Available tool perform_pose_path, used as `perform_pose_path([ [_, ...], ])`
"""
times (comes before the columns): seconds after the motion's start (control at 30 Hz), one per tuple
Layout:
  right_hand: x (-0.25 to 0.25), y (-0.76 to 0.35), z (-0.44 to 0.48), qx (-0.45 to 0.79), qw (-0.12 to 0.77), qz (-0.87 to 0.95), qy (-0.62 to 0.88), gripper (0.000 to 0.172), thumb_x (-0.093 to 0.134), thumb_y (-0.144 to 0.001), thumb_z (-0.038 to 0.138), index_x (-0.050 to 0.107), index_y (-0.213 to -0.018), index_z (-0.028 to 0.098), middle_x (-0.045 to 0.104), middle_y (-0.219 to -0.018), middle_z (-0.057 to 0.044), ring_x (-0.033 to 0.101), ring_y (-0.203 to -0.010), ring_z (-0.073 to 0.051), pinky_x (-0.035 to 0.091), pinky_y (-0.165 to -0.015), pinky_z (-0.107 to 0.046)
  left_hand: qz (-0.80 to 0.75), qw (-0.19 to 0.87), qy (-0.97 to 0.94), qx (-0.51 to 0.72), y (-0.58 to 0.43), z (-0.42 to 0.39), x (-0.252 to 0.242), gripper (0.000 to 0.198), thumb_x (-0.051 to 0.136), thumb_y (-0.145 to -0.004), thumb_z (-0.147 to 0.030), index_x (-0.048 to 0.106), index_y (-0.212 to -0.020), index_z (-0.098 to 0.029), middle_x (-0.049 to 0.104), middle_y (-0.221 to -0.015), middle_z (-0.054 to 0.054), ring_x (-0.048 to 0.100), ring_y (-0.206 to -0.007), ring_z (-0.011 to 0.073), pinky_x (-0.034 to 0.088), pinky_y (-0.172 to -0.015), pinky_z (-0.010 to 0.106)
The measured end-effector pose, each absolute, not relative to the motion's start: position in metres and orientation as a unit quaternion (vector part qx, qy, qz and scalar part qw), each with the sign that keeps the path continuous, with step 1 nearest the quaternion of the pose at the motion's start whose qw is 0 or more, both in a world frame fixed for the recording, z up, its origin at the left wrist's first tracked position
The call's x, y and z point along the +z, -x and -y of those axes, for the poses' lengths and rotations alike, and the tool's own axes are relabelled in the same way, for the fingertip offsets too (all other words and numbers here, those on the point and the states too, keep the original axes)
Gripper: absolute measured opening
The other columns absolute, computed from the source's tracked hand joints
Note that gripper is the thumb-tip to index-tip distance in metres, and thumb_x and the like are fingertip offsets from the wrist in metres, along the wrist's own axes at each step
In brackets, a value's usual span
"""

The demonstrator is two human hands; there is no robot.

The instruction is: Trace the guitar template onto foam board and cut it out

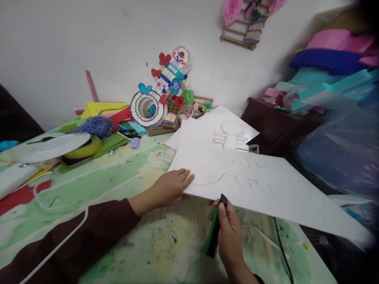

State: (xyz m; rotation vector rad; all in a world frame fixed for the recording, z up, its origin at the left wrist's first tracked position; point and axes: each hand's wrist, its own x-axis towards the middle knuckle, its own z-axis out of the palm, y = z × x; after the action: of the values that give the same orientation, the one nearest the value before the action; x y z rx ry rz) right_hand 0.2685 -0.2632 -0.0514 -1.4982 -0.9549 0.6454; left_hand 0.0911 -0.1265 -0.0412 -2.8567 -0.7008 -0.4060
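A large white foam board or stiff sheet (207, 165) with pencil outlines lies across the table and juts past its right side. My left hand (174, 185) rests on the near left edge of it, fingers stretched out and holding nothing. In front of the near edge, my right hand (231, 232) is closed around a green-and-black utility knife (213, 232). Its dark end points up toward the sheet; I cannot make out a blade. Farther back, the sheet carries a drawn circle above a neck with small side bars.
On the paint-stained green tabletop (154, 244), a decorated paper guitar (148, 108) leans at the back. At left are blue yarn (96, 126), yellow tape (84, 148) and a white plate (59, 146). Colored foam sheets (331, 59) are piled at right. A black cable (282, 248) hangs near the right edge.
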Motion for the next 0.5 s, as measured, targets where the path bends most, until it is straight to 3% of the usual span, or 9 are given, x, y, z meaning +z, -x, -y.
perform_pose_path([
  [0.1,-0.039,-0.270,0.259,0.238,0.585,0.494,0.598,0.030,0.049,-0.086,0.046,0.063,-0.085,0.019,0.066,-0.088,-0.006,0.059,-0.077,-0.018,0.047,-0.069,-0.030,0.263,0.114,0.936,-0.206,-0.087,0.120,-0.040,0.040,0.040,-0.086,-0.011,0.052,-0.124,-0.009,0.060,-0.122,0.020,0.058,-0.112,0.0248,0.049,-0.090,0.039],
  [0.27,-0.012,-0.268,0.248,0.239,0.583,0.586,0.509,0.025,0.040,-0.093,0.036,0.060,-0.093,0.020,0.065,-0.083,-0.003,0.061,-0.077,-0.016,0.048,-0.071,-0.030,0.360,0.004,0.862,-0.357,-0.065,0.105,0.000,0.034,0.043,-0.089,-0.027,0.061,-0.116,-0.015,0.066,-0.116,0.011,0.061,-0.106,0.0235,0.048,-0.090,0.037],
  [0.4,0.000,-0.258,0.235,0.229,0.549,0.614,0.519,0.028,0.037,-0.094,0.037,0.057,-0.085,0.019,0.062,-0.071,-0.001,0.059,-0.066,-0.014,0.046,-0.065,-0.026,0.434,-0.190,0.761,-0.443,-0.059,0.111,0.023,0.038,0.044,-0.089,-0.043,0.068,-0.094,-0.014,0.071,-0.094,0.009,0.065,-0.087,0.0237,0.050,-0.079,0.036],
  [0.5,-0.003,-0.256,0.223,0.203,0.571,0.583,0.541,0.031,0.038,-0.093,0.040,0.055,-0.079,0.018,0.058,-0.061,0.001,0.055,-0.058,-0.012,0.043,-0.058,-0.025,0.425,-0.427,0.588,-0.541,-0.062,0.117,0.019,0.042,0.058,-0.079,-0.050,0.065,-0.098,-0.013,0.071,-0.090,0.008,0.066,-0.078,0.0223,0.052,-0.069,0.032],
])
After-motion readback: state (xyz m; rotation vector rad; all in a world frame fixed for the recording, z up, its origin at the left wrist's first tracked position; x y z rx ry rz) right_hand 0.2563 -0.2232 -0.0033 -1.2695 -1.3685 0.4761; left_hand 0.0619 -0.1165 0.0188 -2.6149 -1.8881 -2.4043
